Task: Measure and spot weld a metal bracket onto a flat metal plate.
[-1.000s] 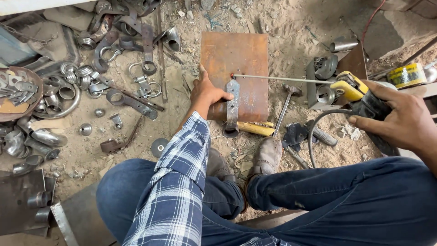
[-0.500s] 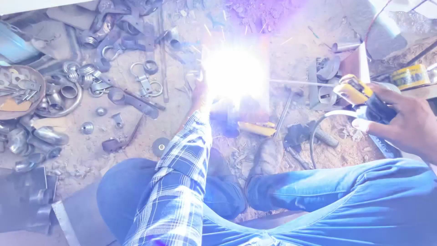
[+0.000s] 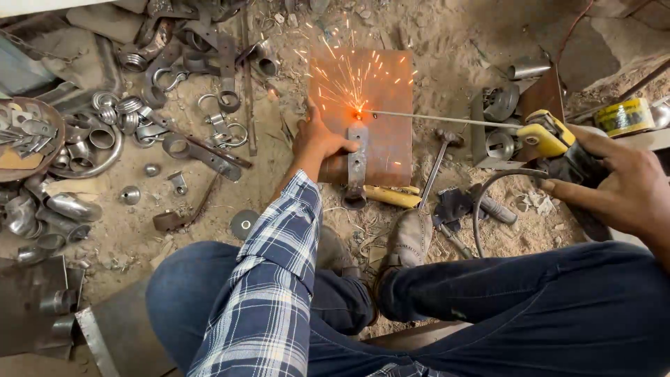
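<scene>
Pressing my left hand (image 3: pixel 321 143) flat on the narrow steel strap (image 3: pixel 356 164) over the rusty plate (image 3: pixel 380 105) at upper centre, I grip the yellow electrode holder (image 3: pixel 551 139) in my closed right hand (image 3: pixel 621 188), its welding rod (image 3: pixel 440 120) sparking at the strap's top end.

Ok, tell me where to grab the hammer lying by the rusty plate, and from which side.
Grip the hammer low on its thin shaft, coming from the right, where the sand is bare. The shaft slants down-left from the head near the welding rod; its lower end sits against the yellow-handled tool, leaving little room there.
</scene>
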